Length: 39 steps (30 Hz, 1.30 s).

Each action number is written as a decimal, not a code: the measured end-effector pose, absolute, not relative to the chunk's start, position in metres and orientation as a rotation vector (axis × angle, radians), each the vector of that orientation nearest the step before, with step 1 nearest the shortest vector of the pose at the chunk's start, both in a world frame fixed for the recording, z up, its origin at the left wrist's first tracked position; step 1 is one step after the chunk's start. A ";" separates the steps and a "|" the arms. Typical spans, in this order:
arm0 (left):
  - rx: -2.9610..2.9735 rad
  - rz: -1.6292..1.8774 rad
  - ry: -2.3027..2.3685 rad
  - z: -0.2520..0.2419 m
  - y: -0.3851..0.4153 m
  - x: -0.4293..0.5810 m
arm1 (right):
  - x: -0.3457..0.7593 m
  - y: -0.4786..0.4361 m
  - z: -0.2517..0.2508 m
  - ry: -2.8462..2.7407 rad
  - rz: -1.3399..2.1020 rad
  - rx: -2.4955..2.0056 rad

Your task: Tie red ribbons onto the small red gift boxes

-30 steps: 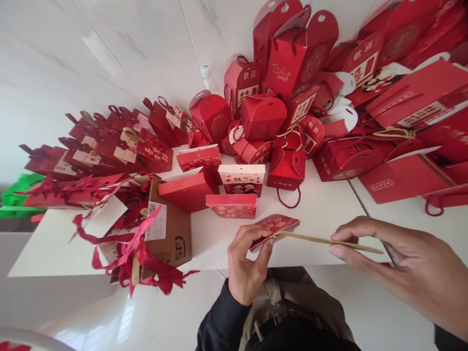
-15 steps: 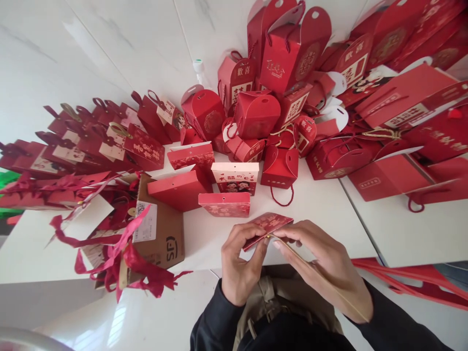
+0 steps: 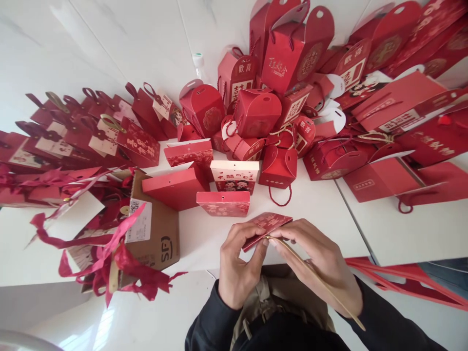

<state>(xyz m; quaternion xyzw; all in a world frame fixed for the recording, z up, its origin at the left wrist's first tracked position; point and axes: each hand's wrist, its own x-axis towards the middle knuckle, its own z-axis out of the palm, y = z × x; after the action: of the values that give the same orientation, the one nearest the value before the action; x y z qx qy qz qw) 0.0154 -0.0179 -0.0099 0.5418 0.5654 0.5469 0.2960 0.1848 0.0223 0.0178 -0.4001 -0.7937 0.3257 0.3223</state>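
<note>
In the head view, my left hand [image 3: 241,265] is closed on the near edge of a small red paper gift box [image 3: 273,222] with a pale printed pattern. Its thumb and fingers pinch the box at the table's front edge. My right hand [image 3: 321,265] meets it there, fingertips pinching a gold ribbon [image 3: 331,293] close to the box edge. The ribbon's long tail lies across the right palm and wrist, its tip hanging past the sleeve. Whether the ribbon passes through a hole is hidden by the fingertips.
Just ahead stand another red gift box [image 3: 224,204] and a cream-topped box [image 3: 234,170]. A cardboard carton [image 3: 161,243] with pink ribbons [image 3: 126,263] is left. Handled gift boxes [image 3: 139,146] line the far left; several red boxes [image 3: 258,114] fill the back and right.
Both hands keep their grip at the box edge. The ribbon's tail has turned edge-on, and its tip has dropped slightly lower past the right wrist. The view has shifted a little.
</note>
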 end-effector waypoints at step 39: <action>1.728 1.387 1.485 0.042 -0.057 0.023 | 0.209 0.023 0.046 -1.325 2.310 -0.808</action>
<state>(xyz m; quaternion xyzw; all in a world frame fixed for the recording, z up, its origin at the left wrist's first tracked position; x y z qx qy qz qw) 0.0234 -0.0567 0.0418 0.6297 0.5410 0.5055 0.2350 0.2092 0.0227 0.0463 -0.2858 -0.4684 0.8168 0.1782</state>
